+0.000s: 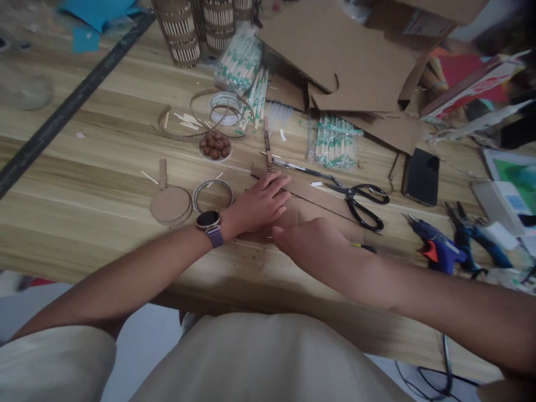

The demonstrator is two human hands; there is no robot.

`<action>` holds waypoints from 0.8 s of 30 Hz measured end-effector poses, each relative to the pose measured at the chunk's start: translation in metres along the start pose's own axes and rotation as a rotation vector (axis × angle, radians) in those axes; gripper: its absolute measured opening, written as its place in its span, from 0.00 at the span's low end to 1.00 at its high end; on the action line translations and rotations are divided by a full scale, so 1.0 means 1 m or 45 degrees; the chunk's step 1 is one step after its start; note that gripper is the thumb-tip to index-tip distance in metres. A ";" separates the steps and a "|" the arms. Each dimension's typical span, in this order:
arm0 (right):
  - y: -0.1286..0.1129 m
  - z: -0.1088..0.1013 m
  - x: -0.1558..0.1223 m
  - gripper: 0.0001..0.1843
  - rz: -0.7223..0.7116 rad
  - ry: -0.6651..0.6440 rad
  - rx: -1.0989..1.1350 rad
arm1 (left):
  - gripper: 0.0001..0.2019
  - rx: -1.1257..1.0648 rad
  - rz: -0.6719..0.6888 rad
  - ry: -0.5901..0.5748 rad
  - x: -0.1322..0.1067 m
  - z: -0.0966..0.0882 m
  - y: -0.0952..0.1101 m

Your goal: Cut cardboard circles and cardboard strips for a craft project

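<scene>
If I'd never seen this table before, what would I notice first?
Probably the left hand, laid on cardboard in the middle with a watch at its wrist, and the right hand close by. Brown balls sit farther back, to the left. A blue glue gun lies at the right, past black-handled scissors.

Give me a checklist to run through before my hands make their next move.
1. Left hand on the cardboard: ok, fingers extended over it.
2. Right hand grip: cannot tell, its fingertips are hidden.
3. Scissors apart from both hands: ok, lying to their right.
4. Yellow-and-black tool clear of the right arm: not ok, it pokes out right beside it.
5. Glue gun set down: ok; whether hot, cannot tell.
</scene>
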State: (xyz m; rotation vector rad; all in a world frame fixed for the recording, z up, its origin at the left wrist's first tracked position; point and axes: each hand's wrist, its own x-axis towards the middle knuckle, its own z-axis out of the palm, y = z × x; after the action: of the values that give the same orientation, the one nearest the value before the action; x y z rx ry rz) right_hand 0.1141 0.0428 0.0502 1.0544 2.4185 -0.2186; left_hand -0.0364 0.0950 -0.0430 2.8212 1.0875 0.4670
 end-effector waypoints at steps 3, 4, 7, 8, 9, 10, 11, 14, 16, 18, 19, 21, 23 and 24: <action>-0.001 -0.005 -0.002 0.27 0.026 -0.078 -0.083 | 0.15 0.026 0.003 -0.014 0.000 -0.001 0.000; -0.001 -0.007 -0.003 0.27 0.028 -0.076 -0.088 | 0.15 0.026 0.003 -0.016 0.000 -0.002 0.000; 0.001 -0.008 -0.006 0.25 0.043 -0.085 -0.077 | 0.15 -0.015 0.000 -0.007 0.000 -0.003 0.000; 0.003 -0.008 -0.007 0.25 0.050 -0.090 -0.069 | 0.15 -0.028 -0.002 -0.003 0.000 -0.003 0.000; 0.004 -0.007 -0.008 0.24 0.053 -0.097 -0.065 | 0.15 -0.034 -0.003 -0.002 0.000 -0.003 0.000; 0.005 -0.006 -0.009 0.23 0.053 -0.100 -0.071 | 0.15 -0.032 -0.004 -0.004 0.000 -0.003 0.000; 0.006 -0.005 -0.010 0.23 0.049 -0.101 -0.085 | 0.15 -0.023 -0.002 -0.008 0.000 -0.002 0.000; 0.007 -0.002 -0.013 0.23 0.045 -0.080 -0.122 | 0.16 -0.004 0.002 -0.015 0.000 -0.001 0.000; 0.009 0.002 -0.014 0.23 0.067 -0.052 -0.122 | 0.16 -0.011 -0.001 -0.013 0.000 -0.001 -0.001; 0.013 0.008 -0.016 0.22 0.080 -0.060 -0.128 | 0.16 -0.018 -0.003 -0.007 -0.001 0.000 -0.001; 0.016 0.011 -0.017 0.21 0.079 -0.074 -0.135 | 0.17 -0.020 -0.002 -0.002 -0.001 0.000 -0.001; 0.025 0.017 -0.019 0.19 0.062 -0.107 -0.149 | 0.17 -0.021 -0.008 0.018 -0.002 0.001 -0.002; 0.034 0.022 -0.021 0.15 0.044 -0.117 -0.124 | 0.16 -0.022 -0.034 0.040 -0.002 0.002 -0.002; 0.039 0.024 -0.023 0.14 0.028 -0.108 -0.089 | 0.16 -0.025 -0.052 0.045 -0.002 0.002 -0.002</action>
State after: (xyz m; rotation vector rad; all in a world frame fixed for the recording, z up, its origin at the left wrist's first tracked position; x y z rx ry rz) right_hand 0.1648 0.0470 0.0423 1.0195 2.3211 -0.1666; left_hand -0.0381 0.0948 -0.0461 2.7788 1.1379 0.5230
